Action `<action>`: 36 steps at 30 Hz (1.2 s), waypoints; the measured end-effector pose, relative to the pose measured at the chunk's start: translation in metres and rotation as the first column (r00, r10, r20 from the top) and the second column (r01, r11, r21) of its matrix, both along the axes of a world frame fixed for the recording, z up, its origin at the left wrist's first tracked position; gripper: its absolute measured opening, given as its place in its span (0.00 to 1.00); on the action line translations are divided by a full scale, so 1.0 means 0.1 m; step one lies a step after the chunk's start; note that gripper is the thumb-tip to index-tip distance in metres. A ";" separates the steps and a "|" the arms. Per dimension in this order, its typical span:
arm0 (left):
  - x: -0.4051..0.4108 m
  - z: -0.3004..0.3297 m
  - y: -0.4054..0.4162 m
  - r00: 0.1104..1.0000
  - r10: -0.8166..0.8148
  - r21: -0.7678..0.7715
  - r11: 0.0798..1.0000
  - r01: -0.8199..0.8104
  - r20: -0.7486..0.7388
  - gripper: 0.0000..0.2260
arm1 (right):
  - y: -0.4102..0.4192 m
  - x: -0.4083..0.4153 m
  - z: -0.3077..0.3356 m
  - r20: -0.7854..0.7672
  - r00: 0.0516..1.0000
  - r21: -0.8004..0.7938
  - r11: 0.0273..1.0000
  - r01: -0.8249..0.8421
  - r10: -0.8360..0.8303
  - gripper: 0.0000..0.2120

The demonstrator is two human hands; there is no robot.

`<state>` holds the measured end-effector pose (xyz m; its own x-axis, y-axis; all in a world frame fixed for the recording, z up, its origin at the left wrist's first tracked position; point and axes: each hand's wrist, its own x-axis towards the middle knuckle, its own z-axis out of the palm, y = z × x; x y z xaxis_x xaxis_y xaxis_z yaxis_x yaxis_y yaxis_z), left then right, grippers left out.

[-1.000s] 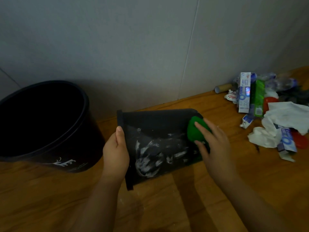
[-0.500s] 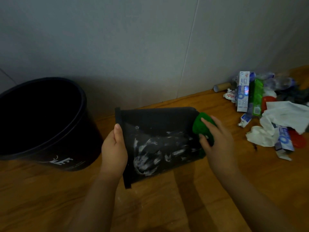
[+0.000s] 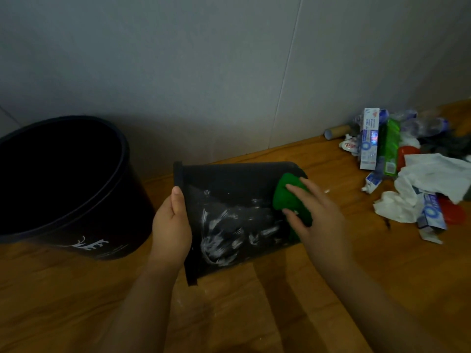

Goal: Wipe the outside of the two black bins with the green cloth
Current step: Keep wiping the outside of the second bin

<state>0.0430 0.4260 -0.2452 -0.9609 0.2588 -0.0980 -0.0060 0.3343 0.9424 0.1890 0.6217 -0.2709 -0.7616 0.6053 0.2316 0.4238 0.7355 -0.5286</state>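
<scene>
A small black bin [image 3: 229, 194] lies on its side on the wooden floor, its rim to the left and white smears across its wall. My left hand [image 3: 172, 225] grips that rim, thumb on top. My right hand [image 3: 318, 217] presses the green cloth [image 3: 285, 197] flat against the bin's wall near its base end, fingers spread over the cloth. A larger black bin [image 3: 84, 238] with a white antler mark stands upright at the left, its mouth open toward me.
A grey wall [image 3: 229, 72] runs close behind both bins. At the right lies a litter pile [image 3: 418, 174]: toothpaste boxes, a green box, white tissues, red lids, plastic bottles and a cardboard tube. Bare wooden floor [image 3: 229, 314] stretches in front.
My right hand slid the green cloth out to the bin's base end, then back leftward onto its wall. The left hand kept its hold on the rim.
</scene>
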 end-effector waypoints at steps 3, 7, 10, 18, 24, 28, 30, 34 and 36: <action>-0.01 0.02 0.00 1.000 -0.010 -0.003 1.000 0.010 0.004 0.23 | 0.00 -0.01 -0.05 -0.023 0.996 0.043 0.995 -0.088 0.089 0.25; 0.01 0.03 0.00 1.000 -0.012 0.008 1.000 0.012 0.018 0.22 | 0.16 0.10 -0.10 -0.076 0.986 -0.076 0.987 0.141 -0.147 0.24; 0.01 0.03 0.00 1.000 -0.008 0.011 1.000 0.007 0.027 0.23 | -0.05 0.12 -0.12 -0.086 0.990 -0.072 0.991 0.110 -0.116 0.25; -0.03 0.02 0.00 1.000 -0.021 -0.021 1.000 0.020 -0.018 0.23 | 0.11 0.08 -0.13 -0.059 0.984 -0.079 0.984 0.161 -0.166 0.24; -0.03 0.02 0.00 0.999 -0.029 -0.027 0.999 0.028 -0.019 0.23 | -0.27 -0.01 -0.04 -0.055 0.995 -0.009 0.997 -0.080 0.080 0.26; -0.05 0.02 -0.01 0.999 -0.033 -0.029 0.999 0.032 -0.008 0.23 | -0.14 -0.10 0.05 -0.012 0.997 -0.014 0.997 -0.075 0.075 0.25; -0.03 0.02 0.00 1.000 -0.018 -0.021 1.000 0.018 -0.001 0.23 | -0.07 -0.10 0.09 0.013 0.996 -0.073 0.994 0.083 -0.083 0.24; -0.02 0.02 0.01 1.000 0.000 -0.015 1.000 0.000 -0.008 0.22 | -0.40 -0.16 0.15 0.033 0.996 -0.005 0.997 -0.078 0.078 0.25; -0.03 0.01 0.01 1.000 -0.004 -0.014 1.000 0.003 -0.018 0.23 | -0.52 -0.19 0.14 0.056 0.972 0.029 0.972 -0.232 0.230 0.25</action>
